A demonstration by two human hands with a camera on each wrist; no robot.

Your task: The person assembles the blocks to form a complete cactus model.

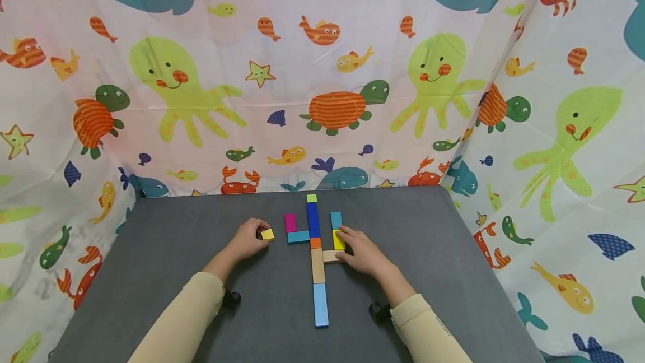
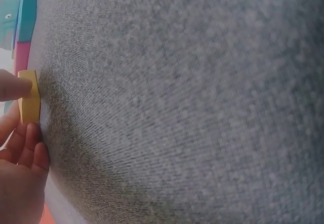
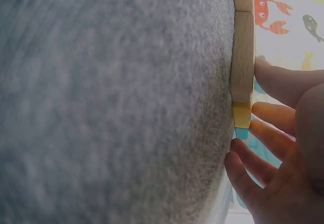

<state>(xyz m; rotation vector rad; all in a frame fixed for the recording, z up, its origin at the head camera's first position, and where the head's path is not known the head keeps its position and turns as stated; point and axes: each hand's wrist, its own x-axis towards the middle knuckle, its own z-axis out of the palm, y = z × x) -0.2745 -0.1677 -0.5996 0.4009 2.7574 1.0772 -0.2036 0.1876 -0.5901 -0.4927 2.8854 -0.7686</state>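
My left hand pinches a small yellow block between thumb and fingers, low over the table, left of a row of blocks. Right of the row, my right hand rests its fingers on another yellow block, with the thumb at a plain wooden block lying crosswise. A teal block stands off the far end of that yellow one. The row runs from a light blue block through a wooden block, an orange and a dark blue one to a green block.
Left of the row, a teal block lies crosswise against it, with a magenta block at its outer end. All lie on a grey table. A curtain printed with sea animals hangs behind and along the sides.
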